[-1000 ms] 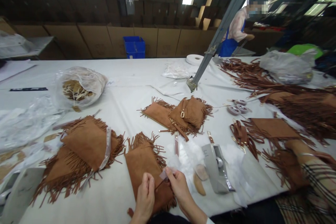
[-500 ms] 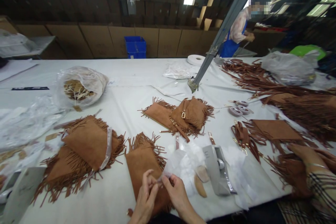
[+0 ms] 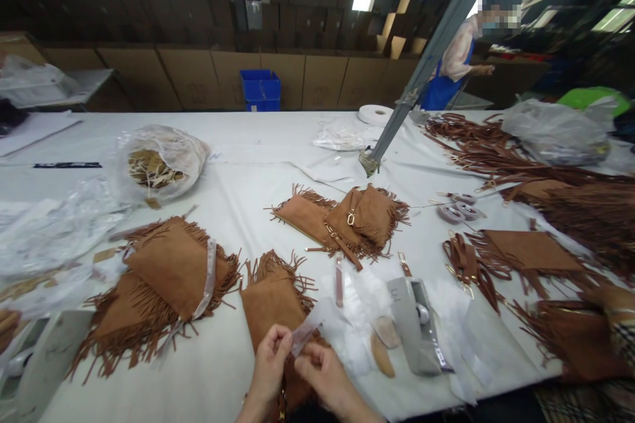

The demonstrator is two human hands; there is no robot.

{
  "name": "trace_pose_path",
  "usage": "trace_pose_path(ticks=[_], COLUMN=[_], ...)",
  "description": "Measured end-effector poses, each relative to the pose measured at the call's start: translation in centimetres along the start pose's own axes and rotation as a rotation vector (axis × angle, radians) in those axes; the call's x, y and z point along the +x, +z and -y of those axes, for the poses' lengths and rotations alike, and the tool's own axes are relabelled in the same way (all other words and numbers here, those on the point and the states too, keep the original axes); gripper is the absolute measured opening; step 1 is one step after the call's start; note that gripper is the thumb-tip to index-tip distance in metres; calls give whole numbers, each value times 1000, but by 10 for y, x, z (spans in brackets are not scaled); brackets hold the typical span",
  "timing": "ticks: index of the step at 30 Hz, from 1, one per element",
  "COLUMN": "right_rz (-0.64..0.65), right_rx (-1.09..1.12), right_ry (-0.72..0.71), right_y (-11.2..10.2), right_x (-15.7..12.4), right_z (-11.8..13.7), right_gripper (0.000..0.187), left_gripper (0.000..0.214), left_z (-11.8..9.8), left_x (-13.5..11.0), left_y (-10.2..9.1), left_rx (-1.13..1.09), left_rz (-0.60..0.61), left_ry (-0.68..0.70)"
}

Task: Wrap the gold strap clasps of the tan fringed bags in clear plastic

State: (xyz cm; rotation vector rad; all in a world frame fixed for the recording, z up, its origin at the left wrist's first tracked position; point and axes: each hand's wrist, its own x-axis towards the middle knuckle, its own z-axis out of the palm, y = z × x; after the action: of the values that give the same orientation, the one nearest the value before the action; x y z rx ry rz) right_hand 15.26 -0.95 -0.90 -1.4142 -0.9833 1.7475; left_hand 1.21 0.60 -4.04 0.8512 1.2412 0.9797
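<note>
My left hand (image 3: 270, 362) pinches a translucent plastic strip (image 3: 308, 326) between thumb and fingertips. Close beside it, my right hand (image 3: 325, 373) has its fingers closed at the strip's lower end. Beneath both hands lies a brown fringed bag (image 3: 270, 301), its lower part covered by them; a gold-coloured metal piece shows between my wrists. To the right are crumpled white sheets (image 3: 354, 327), a tan curved piece (image 3: 381, 353) and a grey tape dispenser (image 3: 415, 327).
Stacked fringed bags (image 3: 166, 264), one with a clear band, lie left; more bags (image 3: 342, 215) lie ahead. A plastic sack (image 3: 186, 158) holds brown scraps. A metal post (image 3: 411, 86) rises from the table. A co-worker's hand (image 3: 612, 297) touches a bag at right; another person's hand (image 3: 7, 327) shows far left.
The translucent strip now stands up longer above my hands. My right hand has turned and drawn lower. The co-worker's arm at right has pulled back, and the hand at far left shows more.
</note>
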Motion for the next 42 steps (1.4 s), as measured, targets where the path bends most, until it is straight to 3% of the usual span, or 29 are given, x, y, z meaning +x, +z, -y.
trace_pose_path(ticks=[4,9,13,18,20,24,27,29,32,35,37,40,42], right_rz=[-216,-337,-292,-159,-172,-276,-340,-387,-452,-468,-423,-353,-331], right_rx=[111,146,123,84,108,236,273,276,307,335,338,315,297], right_ry=[39,38,41,28,25,31,30,16,-30,-58,-64,-80,-94], right_y=[-3,-5,-13,-17,-16,-23,-38,-50,-62,-64,-58,-44,-35], right_x=[5,13,16,15,14,18,26,31,36,37,36,35,35], right_z=[5,-1,0,4,1,1,11,19,32,42,47,54,59], right_gripper=[44,44,46,49,44,40,41,41,39,37,35,35,35], left_gripper=[35,31,35,35,34,25,18,20,20,55,70,71,56], left_z=[-4,-6,-5,-5,-5,-2,6,13,24,36,42,42,37], left_x=[-5,-7,-4,-3,-4,-7,-16,-23,-29,-29,-26,-20,-14], left_y=[5,10,7,10,10,-5,-23,-33,-39,-33,-24,-4,9], left_rx=[84,111,196,262,270,431,667,701,654,680,711,683,619], left_rz=[76,168,293,198,227,371,487,570,545,413,389,430,465], left_ry=[57,26,-25,-8,-11,30,69,81,25,-39,-10,37,42])
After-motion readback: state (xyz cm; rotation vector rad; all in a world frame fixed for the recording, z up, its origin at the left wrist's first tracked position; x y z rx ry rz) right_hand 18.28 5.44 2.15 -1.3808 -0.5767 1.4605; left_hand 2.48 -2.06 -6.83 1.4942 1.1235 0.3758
